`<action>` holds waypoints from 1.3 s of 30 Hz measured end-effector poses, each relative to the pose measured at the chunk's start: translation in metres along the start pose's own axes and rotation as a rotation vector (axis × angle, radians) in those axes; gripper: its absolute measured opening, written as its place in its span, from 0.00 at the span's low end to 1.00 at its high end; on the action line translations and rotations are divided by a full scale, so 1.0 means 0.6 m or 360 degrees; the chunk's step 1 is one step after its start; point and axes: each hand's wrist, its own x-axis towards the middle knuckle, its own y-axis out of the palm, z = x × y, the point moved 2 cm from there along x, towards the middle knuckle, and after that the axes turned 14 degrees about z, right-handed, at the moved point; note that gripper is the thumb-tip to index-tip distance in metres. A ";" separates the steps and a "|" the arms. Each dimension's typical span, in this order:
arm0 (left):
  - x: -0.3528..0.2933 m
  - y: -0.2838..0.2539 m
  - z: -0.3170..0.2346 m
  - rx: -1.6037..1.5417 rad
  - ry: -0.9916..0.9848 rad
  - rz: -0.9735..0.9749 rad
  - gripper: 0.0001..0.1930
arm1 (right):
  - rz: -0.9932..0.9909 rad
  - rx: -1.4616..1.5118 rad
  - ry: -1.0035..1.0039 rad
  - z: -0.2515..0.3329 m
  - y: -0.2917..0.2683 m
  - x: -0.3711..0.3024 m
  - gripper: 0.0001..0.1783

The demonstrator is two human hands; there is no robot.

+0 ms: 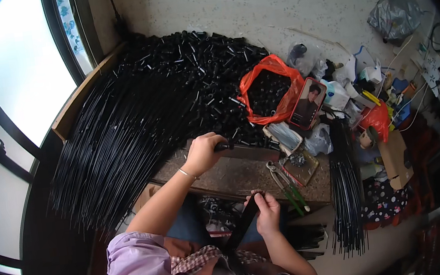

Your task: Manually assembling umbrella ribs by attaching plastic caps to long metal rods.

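Note:
My left hand [204, 153] is closed round the black handle of a broad-bladed knife [255, 152] at the front edge of the worktable [311, 184]. Its grey blade points to the right. Nearer my body, my right hand [267, 211] pinches the upper end of a flat black strip [243, 221]. The strip slopes down to my lap. Thin dark strands stick out by the pinching fingertips. Green-handled pincers [287, 187] lie just beyond that hand.
Long black rods [116, 144] fan over the table's left side, before a heap of short black tubes [204, 57]. A red plastic bag [284, 69] of small black parts, a phone [308, 103] and clutter stand right. Another rod bundle [346, 193] hangs off the right edge.

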 end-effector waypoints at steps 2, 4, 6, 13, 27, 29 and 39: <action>-0.056 0.027 0.011 0.0053 -0.0094 0.0197 0.11 | 0.0126 -0.0077 -0.0077 0.000 0.001 0.005 0.06; -0.107 0.064 0.026 0.0094 -0.0273 0.0406 0.13 | 0.0202 -0.0126 -0.0086 -0.007 0.009 0.009 0.07; -0.122 0.068 0.027 -0.0409 -0.0150 0.0085 0.08 | 0.0278 -0.0171 -0.0122 -0.010 0.017 0.013 0.07; -0.093 0.048 -0.105 -0.1470 0.0343 -0.0120 0.10 | 0.0426 -0.0538 -0.0120 -0.017 0.039 -0.002 0.06; -0.201 0.100 -0.056 -0.3184 -0.0373 0.0238 0.11 | 0.0226 0.0056 0.0013 -0.025 0.064 -0.003 0.07; -0.200 0.099 -0.051 -0.3219 -0.0377 0.0211 0.11 | 0.0214 0.0031 -0.0139 -0.021 0.076 -0.005 0.09; -0.194 0.096 -0.034 -0.2954 -0.0335 0.0240 0.12 | 0.0174 -0.0041 -0.0145 -0.038 0.076 0.000 0.09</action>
